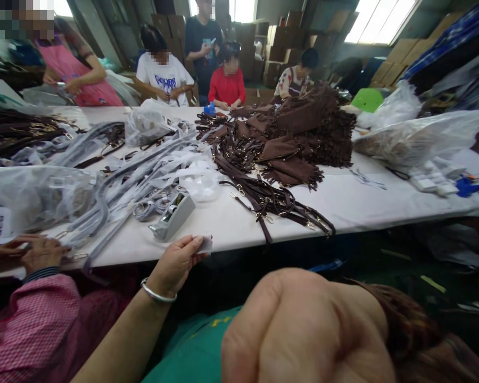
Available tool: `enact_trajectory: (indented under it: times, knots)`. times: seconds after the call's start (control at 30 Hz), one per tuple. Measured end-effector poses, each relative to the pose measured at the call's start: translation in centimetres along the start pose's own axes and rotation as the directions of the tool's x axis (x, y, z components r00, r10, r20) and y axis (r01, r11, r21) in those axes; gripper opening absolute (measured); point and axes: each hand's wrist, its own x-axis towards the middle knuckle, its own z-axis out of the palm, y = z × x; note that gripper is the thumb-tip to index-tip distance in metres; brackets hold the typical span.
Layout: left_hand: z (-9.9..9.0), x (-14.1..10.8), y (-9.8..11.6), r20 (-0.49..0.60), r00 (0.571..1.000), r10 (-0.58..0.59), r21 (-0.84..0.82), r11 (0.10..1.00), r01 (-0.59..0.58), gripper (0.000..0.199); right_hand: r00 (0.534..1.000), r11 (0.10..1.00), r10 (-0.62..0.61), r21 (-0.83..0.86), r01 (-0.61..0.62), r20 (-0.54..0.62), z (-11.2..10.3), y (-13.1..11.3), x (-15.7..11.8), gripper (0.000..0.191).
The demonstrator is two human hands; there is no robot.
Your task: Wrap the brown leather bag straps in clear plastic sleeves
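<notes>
My left hand [179,263], with a silver bangle at the wrist, is at the front edge of the table. Its thumb and forefinger pinch a small whitish translucent piece [205,244], perhaps tape or film. Very close to the camera, my right hand [303,324] is large, with its fingers curled in. Whatever it may hold is hidden. Just beyond my left hand stands a grey tape dispenser [172,217]. Dark brown straps with gold-coloured clips [279,205] lie to the right of it, and coiled grey wrapped straps [146,210] to its left.
Brown fringed bags [299,127] are heaped at mid-table on the white tabletop [363,199]. Plastic-wrapped straps [115,181] cover the left side. A co-worker's hand [43,254] works close on my left. Several people stand or sit across the table; cartons [283,40] are stacked behind.
</notes>
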Motion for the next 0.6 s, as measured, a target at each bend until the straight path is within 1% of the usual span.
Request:
enact_trajectory:
  times: [0.03,0.07,0.1,0.13,0.17,0.2,0.23,0.27,0.3,0.33,0.37,0.4,0.43,0.47,0.5,0.6]
  knots:
    - [0.2,-0.1,-0.2,0.022,0.999,0.029,0.049,0.998,-0.030,0.033,0.997,0.999,0.018,0.033,-0.016,-0.075,-0.6,1.8,-0.2,0.043]
    - [0.3,-0.2,-0.5,0.056,0.997,0.055,0.108,0.992,-0.061,0.033,0.975,0.996,0.062,0.077,-0.046,-0.214,-1.2,4.2,-0.5,0.044]
    - [0.4,-0.3,-0.8,0.099,0.992,0.080,0.174,0.980,-0.097,0.032,0.924,0.987,0.133,0.127,-0.093,-0.357,-1.9,6.9,-0.8,0.045]
    - [0.6,-0.4,-1.1,0.147,0.984,0.105,0.241,0.961,-0.138,0.032,0.869,0.973,0.208,0.187,-0.136,-0.449,-2.5,9.8,-1.3,0.052]
    - [0.9,-0.5,-1.5,0.202,0.971,0.125,0.305,0.934,-0.183,0.031,0.823,0.954,0.281,0.240,-0.182,-0.493,-3.0,12.7,-1.8,0.059]
    - [1.2,-0.5,-1.8,0.262,0.956,0.134,0.363,0.904,-0.226,0.030,0.776,0.921,0.365,0.324,-0.218,-0.514,-3.3,15.3,-2.3,0.062]
    - [1.7,-0.5,-2.1,0.318,0.939,0.135,0.412,0.872,-0.265,0.029,0.762,0.867,0.452,0.431,-0.251,-0.464,-3.4,17.6,-2.8,0.067]
    - [2.3,-0.4,-2.4,0.367,0.922,0.125,0.455,0.840,-0.295,0.029,0.765,0.816,0.494,0.525,-0.243,-0.413,-3.4,19.5,-3.2,0.071]
    - [2.9,-0.4,-2.7,0.408,0.906,0.108,0.493,0.810,-0.319,0.029,0.766,0.781,0.511,0.584,-0.222,-0.391,-3.2,20.8,-3.6,0.072]
    - [3.6,-0.3,-3.0,0.442,0.893,0.090,0.520,0.785,-0.337,0.030,0.762,0.766,0.510,0.614,-0.192,-0.399,-2.9,21.7,-4.0,0.070]
    - [4.2,-0.1,-3.4,0.464,0.882,0.078,0.536,0.769,-0.350,0.031,0.742,0.776,0.499,0.611,-0.154,-0.447,-2.6,22.1,-4.4,0.066]
    - [4.8,0.1,-3.8,0.480,0.875,0.071,0.543,0.759,-0.359,0.031,0.706,0.800,0.486,0.587,-0.123,-0.515,-2.4,22.3,-4.8,0.061]
    - [5.3,0.3,-4.1,0.494,0.867,0.063,0.546,0.754,-0.365,0.030,0.659,0.824,0.475,0.557,-0.101,-0.583,-2.3,22.2,-5.2,0.056]
    - [5.7,0.5,-4.5,0.508,0.860,0.050,0.545,0.754,-0.366,0.030,0.615,0.844,0.465,0.528,-0.092,-0.636,-2.2,22.1,-5.6,0.051]
    - [6.0,0.8,-4.8,0.523,0.852,0.032,0.543,0.758,-0.361,0.030,0.582,0.860,0.456,0.501,-0.094,-0.673,-2.3,22.0,-6.0,0.047]
    - [6.8,1.7,-5.8,0.543,0.839,-0.041,0.550,0.772,-0.318,0.031,0.516,0.905,0.412,0.404,-0.134,-0.751,-2.7,22.1,-7.0,0.039]
